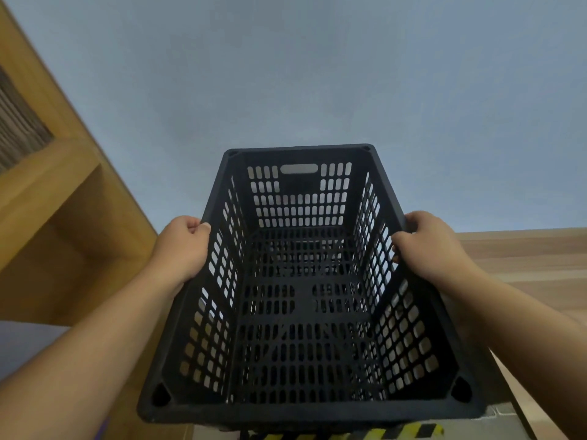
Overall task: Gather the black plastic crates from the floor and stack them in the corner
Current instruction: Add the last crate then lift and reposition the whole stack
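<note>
Both hands grasp one black perforated plastic crate (pixel 305 312) by its long rims: the left hand (pixel 182 249) curls over the left rim, the right hand (pixel 428 246) over the right. The open-topped crate faces a blue-grey wall (pixel 286 74), beside a wooden shelf unit (pixel 57 192). Yellow-black hazard tape (pixel 365 433) shows below it.

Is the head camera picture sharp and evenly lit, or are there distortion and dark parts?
Head view: wide-angle distortion flares the black crate toward the lens and slants the wooden shelf; light is soft and even, without glare; the crate floor is dim; left hand and right hand look sharp enough.
</note>
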The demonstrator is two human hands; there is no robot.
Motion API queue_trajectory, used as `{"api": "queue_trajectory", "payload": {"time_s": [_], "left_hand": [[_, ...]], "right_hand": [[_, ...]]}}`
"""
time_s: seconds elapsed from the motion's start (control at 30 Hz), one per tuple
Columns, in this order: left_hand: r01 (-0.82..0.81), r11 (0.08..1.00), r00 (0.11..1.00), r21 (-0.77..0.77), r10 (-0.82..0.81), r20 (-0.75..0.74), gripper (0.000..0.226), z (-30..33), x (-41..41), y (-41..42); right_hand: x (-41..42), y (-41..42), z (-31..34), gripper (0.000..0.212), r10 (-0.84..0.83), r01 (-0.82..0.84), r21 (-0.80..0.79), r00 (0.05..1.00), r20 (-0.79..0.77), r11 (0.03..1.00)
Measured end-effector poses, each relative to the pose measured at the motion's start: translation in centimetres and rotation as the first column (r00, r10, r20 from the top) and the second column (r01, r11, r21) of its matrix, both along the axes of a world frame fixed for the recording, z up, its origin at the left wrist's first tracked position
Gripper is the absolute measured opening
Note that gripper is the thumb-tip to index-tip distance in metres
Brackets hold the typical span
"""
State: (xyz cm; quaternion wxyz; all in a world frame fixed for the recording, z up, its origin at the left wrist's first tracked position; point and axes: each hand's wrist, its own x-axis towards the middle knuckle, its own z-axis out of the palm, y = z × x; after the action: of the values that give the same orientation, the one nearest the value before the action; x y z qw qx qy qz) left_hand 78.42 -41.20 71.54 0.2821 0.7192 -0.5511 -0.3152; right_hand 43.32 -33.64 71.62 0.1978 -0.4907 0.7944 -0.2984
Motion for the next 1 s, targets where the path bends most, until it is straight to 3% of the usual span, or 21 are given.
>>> {"api": "queue_trajectory", "payload": {"time_s": [0.5,0.7,1.0], "left_hand": [[0.038,0.999,0.998,-0.022,-0.036,0.055,0.041,-0.9,-1.7,-0.8],[0.067,0.998,0.99,-0.018,-0.064,0.127,0.033,-0.7,-1.8,-1.4],[0.088,0.994,0.995,0.072,-0.091,0.039,0.044,-0.7,-2.2,-0.7]], "right_hand": [[-0.2,0.3,0.2,0.017,0.034,-0.025,0.055,0.988,-0.153,0.998],[0.0,0.6,-0.3,0.018,0.073,-0.05,0.103,0.971,-0.226,0.993],[0.1,0.4,0.3,0.015,0.066,-0.02,0.179,0.964,-0.258,0.984]]}}
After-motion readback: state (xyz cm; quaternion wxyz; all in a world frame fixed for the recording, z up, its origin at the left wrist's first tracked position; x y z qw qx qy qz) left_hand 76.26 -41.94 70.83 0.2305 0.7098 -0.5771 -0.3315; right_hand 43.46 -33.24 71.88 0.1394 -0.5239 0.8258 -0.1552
